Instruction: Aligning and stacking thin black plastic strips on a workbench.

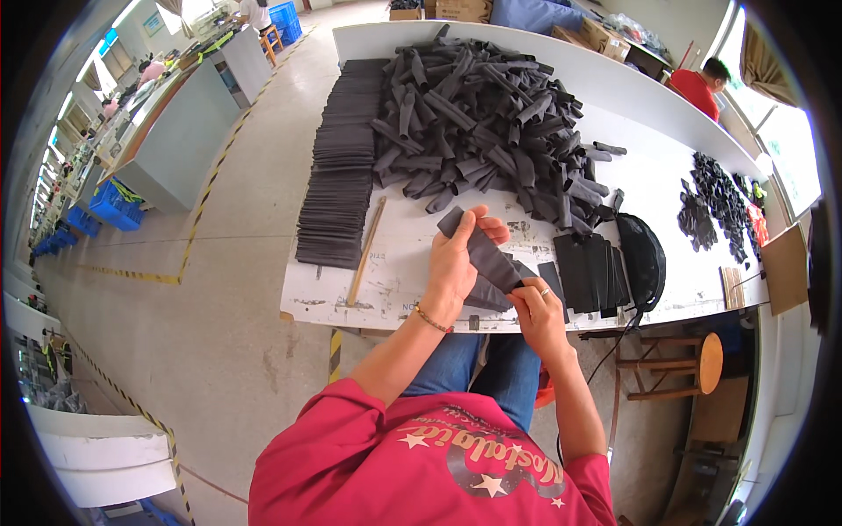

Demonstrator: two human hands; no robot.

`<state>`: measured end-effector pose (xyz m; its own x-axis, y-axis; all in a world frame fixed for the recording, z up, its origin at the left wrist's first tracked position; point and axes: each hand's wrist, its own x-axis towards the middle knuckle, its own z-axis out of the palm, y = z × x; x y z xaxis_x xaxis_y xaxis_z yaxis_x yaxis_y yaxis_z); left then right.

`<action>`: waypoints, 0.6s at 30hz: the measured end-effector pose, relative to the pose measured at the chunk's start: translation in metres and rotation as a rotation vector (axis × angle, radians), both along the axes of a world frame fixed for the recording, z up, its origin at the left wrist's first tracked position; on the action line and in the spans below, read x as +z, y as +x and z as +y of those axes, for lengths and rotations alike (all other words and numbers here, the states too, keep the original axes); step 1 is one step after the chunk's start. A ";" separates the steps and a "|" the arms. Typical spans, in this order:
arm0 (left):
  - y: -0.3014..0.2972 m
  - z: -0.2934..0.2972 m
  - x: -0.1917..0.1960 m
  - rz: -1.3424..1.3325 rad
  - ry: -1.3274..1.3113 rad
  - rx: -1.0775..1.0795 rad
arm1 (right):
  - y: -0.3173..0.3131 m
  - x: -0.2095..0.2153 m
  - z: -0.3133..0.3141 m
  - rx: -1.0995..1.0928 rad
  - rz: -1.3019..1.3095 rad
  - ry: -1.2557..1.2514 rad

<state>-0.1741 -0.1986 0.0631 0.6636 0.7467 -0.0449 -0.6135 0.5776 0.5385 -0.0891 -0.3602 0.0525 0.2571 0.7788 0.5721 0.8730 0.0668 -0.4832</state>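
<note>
Several fingers partly hide one dark strip

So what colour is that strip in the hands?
The strip is dark grey, nearly black; it shows best in the head view.

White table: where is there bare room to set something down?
The widest bare patch of the white table lies between the big dark heap and the small black pieces at right. A narrower one separates the wooden stick from the left hand. Crowded: the far middle, and around the right hand.
</note>
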 end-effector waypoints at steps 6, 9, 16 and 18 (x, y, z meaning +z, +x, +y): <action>0.002 -0.009 -0.005 0.012 -0.027 0.003 | 0.000 0.007 0.004 0.024 -0.003 0.005; 0.005 -0.011 -0.008 0.001 -0.026 0.016 | 0.001 0.007 0.005 0.024 0.004 0.014; 0.006 -0.012 -0.012 0.004 -0.016 0.061 | 0.000 0.006 0.010 0.038 0.034 0.015; 0.009 -0.012 -0.014 0.012 -0.012 0.086 | 0.000 0.006 0.011 0.036 0.037 0.012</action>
